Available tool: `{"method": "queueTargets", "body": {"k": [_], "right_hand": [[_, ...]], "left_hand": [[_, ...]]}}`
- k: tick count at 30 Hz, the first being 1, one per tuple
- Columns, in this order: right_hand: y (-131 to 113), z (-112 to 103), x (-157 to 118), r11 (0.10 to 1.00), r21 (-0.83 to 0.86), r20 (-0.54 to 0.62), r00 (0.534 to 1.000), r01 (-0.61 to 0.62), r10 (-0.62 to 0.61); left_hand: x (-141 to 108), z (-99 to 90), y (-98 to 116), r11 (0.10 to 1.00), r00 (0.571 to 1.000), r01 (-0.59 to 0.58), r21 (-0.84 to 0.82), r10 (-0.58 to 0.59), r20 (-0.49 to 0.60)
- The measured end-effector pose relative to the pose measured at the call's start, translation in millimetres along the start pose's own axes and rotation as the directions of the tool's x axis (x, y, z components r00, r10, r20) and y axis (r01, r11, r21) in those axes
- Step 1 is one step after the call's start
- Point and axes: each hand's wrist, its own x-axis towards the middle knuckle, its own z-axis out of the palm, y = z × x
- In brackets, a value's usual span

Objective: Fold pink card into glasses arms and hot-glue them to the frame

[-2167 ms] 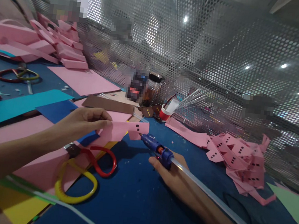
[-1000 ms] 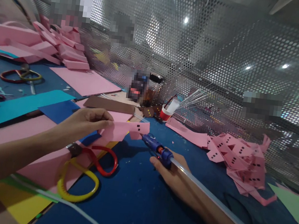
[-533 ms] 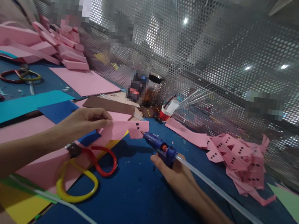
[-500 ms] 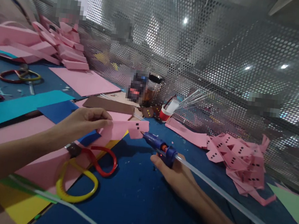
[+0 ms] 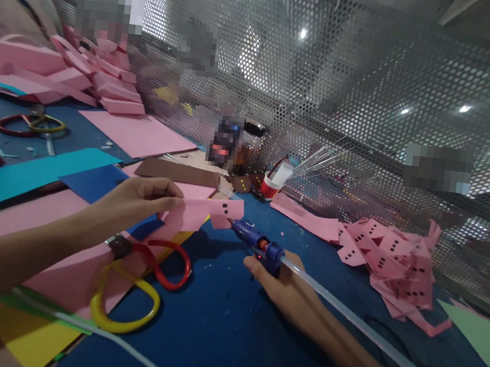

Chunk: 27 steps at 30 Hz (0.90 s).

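My left hand (image 5: pixel 154 196) pinches a pink paper cutout (image 5: pixel 199 209) between thumb and fingers. Small black squares mark the cutout's right end, which points away from the hand. In my right hand (image 5: pixel 286 284) is a blue glue gun (image 5: pixel 252 237), its fingers wrapped around the handle and mostly hidden. A long clear glue stick (image 5: pixel 369 336) sticks out of the gun's back. The gun's nozzle is at the lower right edge of the cutout; whether it touches I cannot tell. Below my left hand lie scissors (image 5: pixel 146 311) with a red and a yellow handle loop.
Pink cutouts with black squares form a pile (image 5: pixel 396 261) at the right. A red and white cup (image 5: pixel 271 185) holding thin sticks stands by the perforated metal screen (image 5: pixel 373 86). Coloured sheets, a second pair of scissors (image 5: pixel 33 123) and a white cord (image 5: pixel 118 340) lie at the left.
My right hand and the glue gun have shifted slightly left and down, the nozzle lower along the cutout's edge. My left hand keeps its hold almost unmoved.
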Motion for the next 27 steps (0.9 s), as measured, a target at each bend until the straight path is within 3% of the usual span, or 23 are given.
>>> {"method": "queueTargets", "body": {"k": [11, 16, 22, 27], "right_hand": [[-4, -1, -1, 0.999, 0.034, 0.014, 1.0, -0.027, 0.027], [0, -3, 1, 0.982, 0.13, 0.007, 0.99, -0.138, 0.139], [8, -11, 12, 0.983, 0.149, -0.1, 0.987, -0.111, 0.127], [17, -17, 21, 0.988, 0.05, -0.019, 0.989, -0.148, 0.149]], "left_hand": [[-2, -1.3, 2, 1.0, 1.0, 0.015, -0.001, -0.015, -0.006], [0, -4.2, 1, 0.998, 0.995, 0.061, -0.011, -0.061, -0.077], [5, -10.2, 3, 0.989, 0.971, 0.127, -0.079, -0.14, -0.196], [7, -17.3, -3, 0.981, 0.962, 0.168, -0.096, -0.185, -0.199]]}}
